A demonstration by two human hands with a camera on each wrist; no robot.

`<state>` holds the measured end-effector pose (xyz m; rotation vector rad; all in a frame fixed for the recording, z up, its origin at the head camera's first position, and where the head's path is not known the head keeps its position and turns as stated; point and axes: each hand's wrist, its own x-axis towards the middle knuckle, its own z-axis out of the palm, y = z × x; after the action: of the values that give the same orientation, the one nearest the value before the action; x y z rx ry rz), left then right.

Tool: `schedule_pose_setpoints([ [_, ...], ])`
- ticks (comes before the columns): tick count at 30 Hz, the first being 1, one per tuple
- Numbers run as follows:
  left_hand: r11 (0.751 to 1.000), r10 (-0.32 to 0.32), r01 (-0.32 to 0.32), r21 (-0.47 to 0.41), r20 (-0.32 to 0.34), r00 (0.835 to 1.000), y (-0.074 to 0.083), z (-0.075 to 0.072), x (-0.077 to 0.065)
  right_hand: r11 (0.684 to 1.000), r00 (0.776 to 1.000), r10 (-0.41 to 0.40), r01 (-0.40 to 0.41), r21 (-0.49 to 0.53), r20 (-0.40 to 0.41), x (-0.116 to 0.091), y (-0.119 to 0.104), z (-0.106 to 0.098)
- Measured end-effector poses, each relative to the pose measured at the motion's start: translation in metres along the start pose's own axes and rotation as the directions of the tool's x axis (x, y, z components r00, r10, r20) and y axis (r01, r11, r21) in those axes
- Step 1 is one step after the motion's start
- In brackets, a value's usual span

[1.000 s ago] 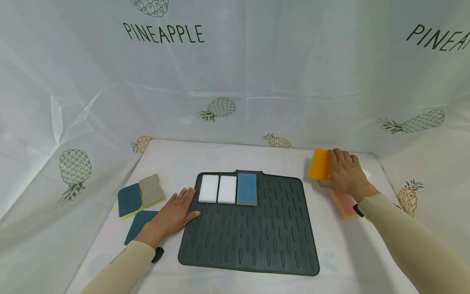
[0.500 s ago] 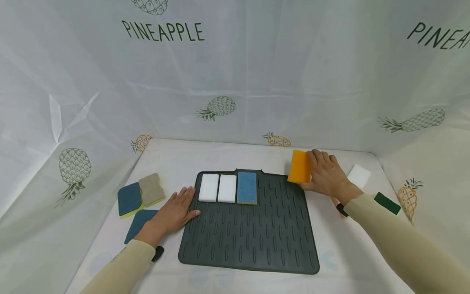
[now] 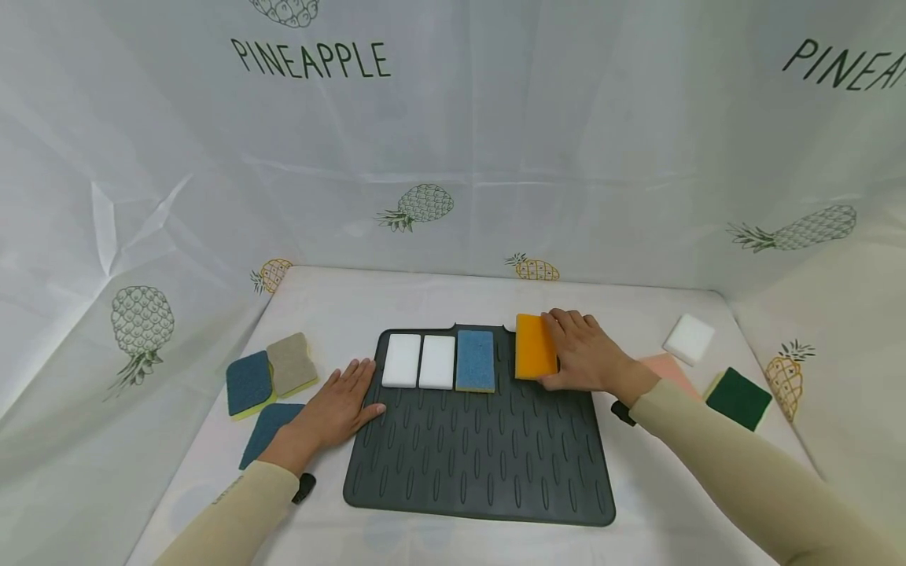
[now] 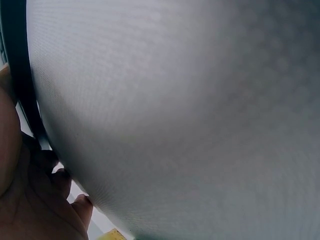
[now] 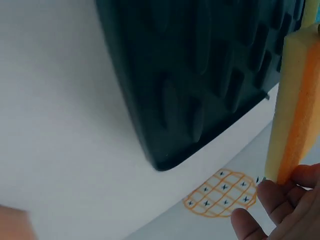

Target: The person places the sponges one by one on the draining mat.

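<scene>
Dark ribbed mat: the largest object, lying beneath and to the left of the grip and extending toward the person; probably pliable and rubbery, its ribs likely to resist sliding.

Row of blocks: left of the grip, on the far part of the mat. The blue-topped sponge stands nearest the grip, a strip of mat between; beyond it come a second white block and a first white block, set side by side.

Left hand: well left of the grip, fingers extended and holding nothing, resting at the mat's left edge.

Right hand: reaches in from the right and forms the grip.

Orange sponge: held at the grip, over the far right part of the mat, its far end projecting past the mat's edge. A paler layer shows beside the orange one. It is presumably very light, soft and unlikely to slip or break; a gentle hold at the sides should suffice, since hard squeezing would dent it.

Fingertips: finest detail. Fingers and thumb are parted only moderately, pinching the sponge along its right side; whether its underside touches the mat cannot be told.
</scene>
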<state>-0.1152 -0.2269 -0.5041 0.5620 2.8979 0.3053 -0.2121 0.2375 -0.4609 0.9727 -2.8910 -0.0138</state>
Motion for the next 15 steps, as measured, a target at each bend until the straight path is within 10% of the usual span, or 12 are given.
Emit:
schedule_pose_setpoints([
  [15,1.000,-0.004,0.004,0.020,-0.011,1.000,-0.003,0.005,0.001,0.999,0.992,-0.016,0.010,0.046,0.127,0.010,-0.024,0.006],
])
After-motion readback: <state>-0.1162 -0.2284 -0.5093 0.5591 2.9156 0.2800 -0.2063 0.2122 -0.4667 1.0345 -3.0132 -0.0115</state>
